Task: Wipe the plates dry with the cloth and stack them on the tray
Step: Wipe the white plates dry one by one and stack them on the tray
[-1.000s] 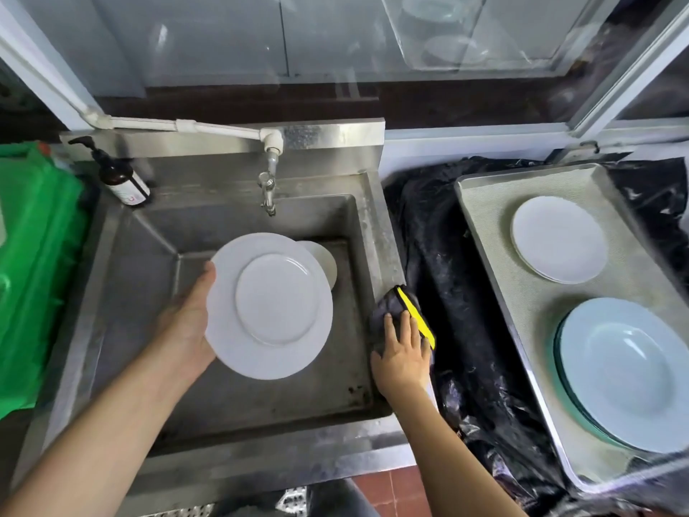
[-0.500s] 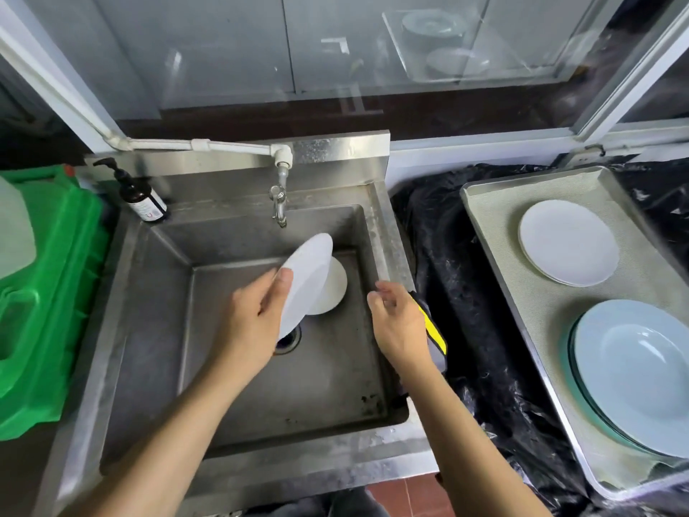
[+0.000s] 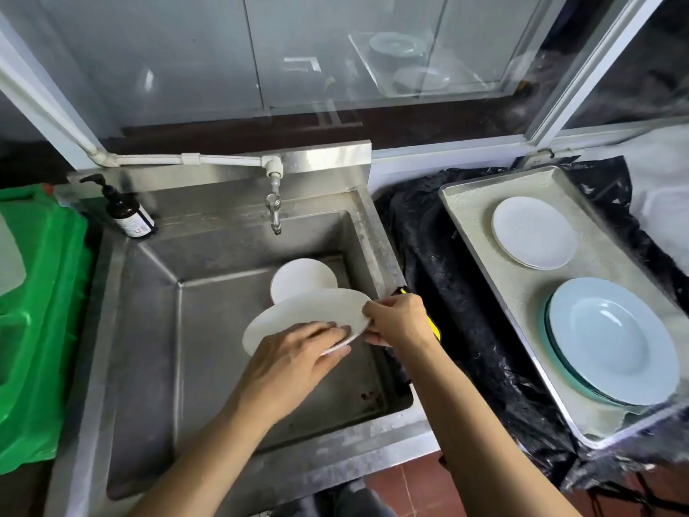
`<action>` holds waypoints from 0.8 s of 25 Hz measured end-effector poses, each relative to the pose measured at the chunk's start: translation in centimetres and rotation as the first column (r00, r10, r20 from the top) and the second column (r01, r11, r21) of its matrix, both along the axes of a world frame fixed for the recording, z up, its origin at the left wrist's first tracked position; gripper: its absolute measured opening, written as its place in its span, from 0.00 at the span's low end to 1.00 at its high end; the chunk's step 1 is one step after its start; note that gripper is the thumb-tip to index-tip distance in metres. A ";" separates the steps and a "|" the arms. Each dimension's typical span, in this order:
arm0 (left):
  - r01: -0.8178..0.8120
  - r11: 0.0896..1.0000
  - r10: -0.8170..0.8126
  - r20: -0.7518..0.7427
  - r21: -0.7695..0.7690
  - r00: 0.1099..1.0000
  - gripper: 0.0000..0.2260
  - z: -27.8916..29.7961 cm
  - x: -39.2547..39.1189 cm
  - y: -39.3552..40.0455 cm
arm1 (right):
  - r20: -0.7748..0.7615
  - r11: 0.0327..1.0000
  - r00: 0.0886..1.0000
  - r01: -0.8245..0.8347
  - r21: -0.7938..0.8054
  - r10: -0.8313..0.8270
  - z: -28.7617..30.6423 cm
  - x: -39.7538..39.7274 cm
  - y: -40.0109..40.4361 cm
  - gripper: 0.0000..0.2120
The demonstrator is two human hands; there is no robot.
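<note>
Over the steel sink (image 3: pixel 156 330) a white plate (image 3: pixel 309 311) is held nearly flat. My left hand (image 3: pixel 298 352) grips its near edge, fingers on top. My right hand (image 3: pixel 399 320) pinches the plate's right rim. A dark cloth with a yellow edge (image 3: pixel 433 325) lies on the sink's right rim, mostly hidden behind my right hand. A smaller white plate (image 3: pixel 302 276) leans in the basin behind the held one. On the tray (image 3: pixel 466 218) at the right lie a white plate (image 3: pixel 535 236) and a stack of pale blue deep plates (image 3: pixel 611 341).
A tap (image 3: pixel 274 210) hangs over the back of the basin. A brown pump bottle (image 3: pixel 128 214) stands at the sink's back left corner, and a green plastic crate (image 3: pixel 33 311) sits left of the sink. Black plastic sheeting (image 3: pixel 440 255) lies under the tray.
The plate has tipped from on edge to nearly flat. My right hand left the cloth and took the plate's right rim. My left hand shifted to the near edge.
</note>
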State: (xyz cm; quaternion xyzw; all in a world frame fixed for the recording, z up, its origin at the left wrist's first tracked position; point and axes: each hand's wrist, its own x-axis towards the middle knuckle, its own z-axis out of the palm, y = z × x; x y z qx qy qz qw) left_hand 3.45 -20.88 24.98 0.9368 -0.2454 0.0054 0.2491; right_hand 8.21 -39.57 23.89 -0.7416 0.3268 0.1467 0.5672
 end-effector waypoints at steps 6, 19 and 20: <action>-0.062 0.997 0.053 -0.157 -0.055 0.986 0.22 -0.7 1.3 1.1 | 0.167 0.993 0.981 0.110 -0.046 -0.101 -0.1 -1.4 -0.3 0.08; -0.655 0.694 0.448 -0.533 -0.298 0.717 0.15 -0.9 7.8 -4.9 | 0.254 0.973 0.941 0.202 0.111 -0.224 -0.1 0.9 -9.8 0.06; -0.657 0.686 0.439 -0.543 -0.313 0.716 0.14 -1.0 8.1 -6.3 | 0.257 0.971 0.938 0.214 0.103 -0.234 -0.4 1.1 -11.2 0.05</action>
